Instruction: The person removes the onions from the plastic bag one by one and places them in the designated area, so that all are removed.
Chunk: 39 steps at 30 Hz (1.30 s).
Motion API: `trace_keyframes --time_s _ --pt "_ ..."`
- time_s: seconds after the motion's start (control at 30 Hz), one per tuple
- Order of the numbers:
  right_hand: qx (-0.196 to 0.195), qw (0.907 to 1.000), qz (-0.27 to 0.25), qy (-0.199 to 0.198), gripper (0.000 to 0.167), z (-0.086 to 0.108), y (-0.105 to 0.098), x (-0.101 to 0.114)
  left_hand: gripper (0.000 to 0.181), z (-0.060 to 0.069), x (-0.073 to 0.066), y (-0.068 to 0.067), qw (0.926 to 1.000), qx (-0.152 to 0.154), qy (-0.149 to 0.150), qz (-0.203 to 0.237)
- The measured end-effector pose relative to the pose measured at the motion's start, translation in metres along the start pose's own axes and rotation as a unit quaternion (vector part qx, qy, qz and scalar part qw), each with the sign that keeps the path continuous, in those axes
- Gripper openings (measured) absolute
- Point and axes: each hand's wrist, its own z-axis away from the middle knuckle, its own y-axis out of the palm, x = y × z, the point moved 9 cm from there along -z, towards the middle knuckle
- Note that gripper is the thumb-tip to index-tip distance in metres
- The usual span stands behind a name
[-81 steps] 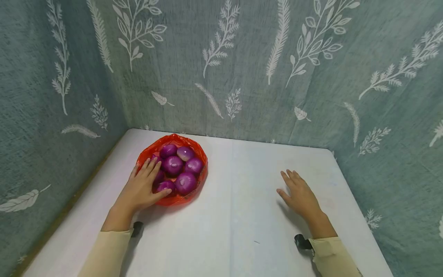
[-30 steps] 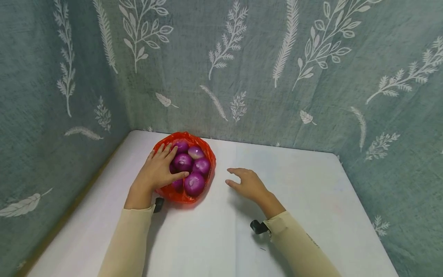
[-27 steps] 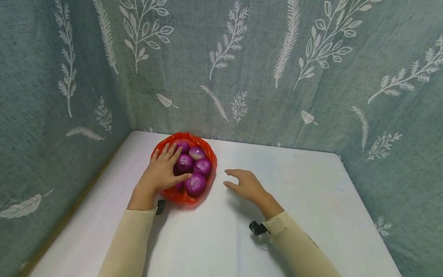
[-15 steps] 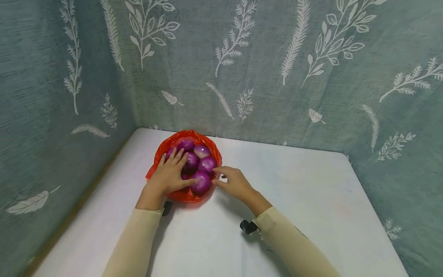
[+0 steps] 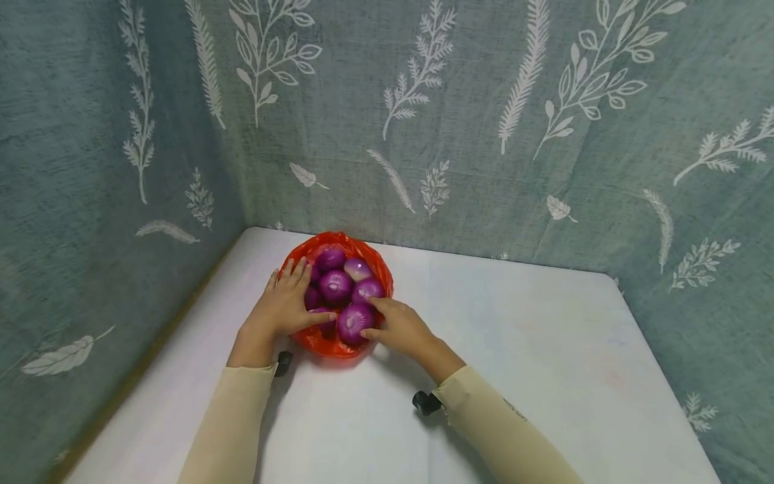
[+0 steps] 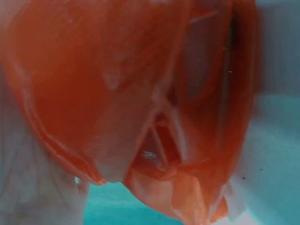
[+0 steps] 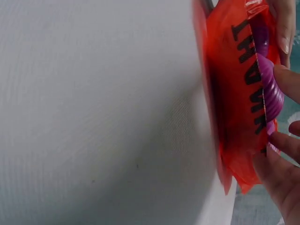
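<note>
Upward opens the red bag (image 5: 326, 347)

Leafy cloth (image 5: 338, 134) behind a white table (image 5: 532, 323)

So yeah, gray-green stuff with white leaf prints (image 5: 525, 81), hung behind the table and along both its sides. A brownish strip (image 5: 142, 364) ran down the table's left edge, plus a couple dark specks (image 7: 137, 166) on top.

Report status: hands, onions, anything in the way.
Left hand spread over bag's left side. Right hand at front onion, firm grip unclear. Onions in bag, left ones partly covered. No obstruction seen at front onion.
</note>
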Motion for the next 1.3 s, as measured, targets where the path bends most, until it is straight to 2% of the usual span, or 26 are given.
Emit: trace_keyframes --time_s 0.17,0.3,0.43,0.53,0.67,0.9,1.1,1.3 --pt "-0.002 0.9999 0.005 0.008 0.074 0.000 0.002 0.000 0.126 0.003 0.007 0.001 0.9997 0.008 -0.019 0.010" --pt "0.008 0.9992 -0.005 0.038 0.076 -0.001 0.005 -0.002 0.128 0.004 0.011 0.001 0.9993 0.009 -0.025 0.026" --pt "0.020 0.9983 0.001 0.055 0.078 -0.003 0.013 -0.001 0.127 0.008 0.016 0.001 0.9988 0.011 -0.045 0.016" --pt "0.026 0.9982 0.013 0.053 0.078 -0.004 0.020 0.001 0.126 0.011 0.020 0.003 0.9978 0.020 -0.063 0.006" --pt "0.019 0.9982 0.009 0.056 0.077 -0.007 0.022 0.002 0.126 0.012 0.020 0.003 0.9974 0.027 -0.067 0.005" --pt "0.005 0.9974 -0.033 0.064 0.077 -0.006 0.020 -0.004 0.122 0.012 0.020 0.000 0.9975 0.029 -0.064 0.009" --pt "-0.002 0.9957 -0.079 0.048 0.078 -0.005 0.014 -0.010 0.123 0.010 0.021 0.001 0.9975 0.029 -0.062 0.015" --pt "-0.028 0.9918 -0.122 0.026 0.076 -0.002 0.002 -0.017 0.124 0.007 0.019 0.001 0.9979 0.030 -0.056 0.015"
